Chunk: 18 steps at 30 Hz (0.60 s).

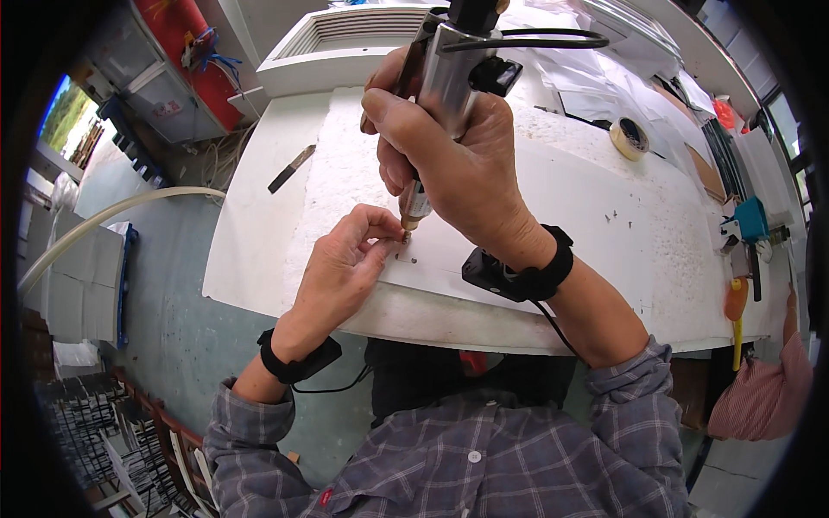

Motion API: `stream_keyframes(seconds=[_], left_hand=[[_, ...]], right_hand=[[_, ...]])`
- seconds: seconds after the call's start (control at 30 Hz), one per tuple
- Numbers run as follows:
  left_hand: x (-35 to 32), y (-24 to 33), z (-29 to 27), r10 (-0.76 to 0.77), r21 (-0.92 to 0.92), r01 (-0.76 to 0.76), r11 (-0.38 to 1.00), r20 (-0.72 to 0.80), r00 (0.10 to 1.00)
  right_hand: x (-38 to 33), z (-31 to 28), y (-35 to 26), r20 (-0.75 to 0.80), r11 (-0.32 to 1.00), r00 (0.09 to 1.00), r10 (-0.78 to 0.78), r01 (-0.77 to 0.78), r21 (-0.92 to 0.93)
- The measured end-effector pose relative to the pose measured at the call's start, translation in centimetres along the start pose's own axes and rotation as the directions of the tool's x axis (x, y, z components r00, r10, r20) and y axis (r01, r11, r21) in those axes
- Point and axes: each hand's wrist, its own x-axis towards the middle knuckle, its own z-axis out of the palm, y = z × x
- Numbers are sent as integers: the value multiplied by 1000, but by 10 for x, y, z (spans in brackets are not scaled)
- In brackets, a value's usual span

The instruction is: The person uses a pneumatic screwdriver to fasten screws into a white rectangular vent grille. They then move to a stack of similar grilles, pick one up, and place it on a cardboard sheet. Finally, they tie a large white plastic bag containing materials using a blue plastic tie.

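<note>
My right hand (471, 168) is wrapped round a silver power screwdriver (449, 73), held nearly upright with its tip pointing down at a white panel (553, 250). Right at that tip, the thumb and fingers of my left hand (337, 268) are pinched together. What they hold is too small and too covered to make out. A small dark screw (414, 260) lies on the panel just beside the fingertips. The panel rests on a white worktable near its front edge.
A utility knife (292, 168) lies to the left. Behind stands a white louvred frame (345, 34). A tape roll (629, 138) and loose papers are at the back right. An orange-handled tool (736, 298) sits at the right edge, near another person's striped sleeve (764, 393).
</note>
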Motion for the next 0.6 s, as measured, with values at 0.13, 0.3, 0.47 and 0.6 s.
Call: stream_keyframes(seconds=[0.13, 0.3, 0.47, 0.6], left_hand=[[-2, 5, -1, 64, 101, -60, 993, -34, 997], [-5, 9, -6, 54, 124, -44, 991, -76, 996], [-7, 6, -5, 115, 162, -103, 981, -69, 991], [-7, 17, -4, 74, 232, -64, 971, -32, 997]], right_hand=[[-1, 4, 7, 22, 999, 1000, -12, 13, -51], [-1, 10, 14, 57, 989, 996, 68, -59, -139], [-5, 8, 16, 61, 968, 993, 102, -85, -237], [-4, 8, 14, 80, 987, 995, 58, -46, -155]])
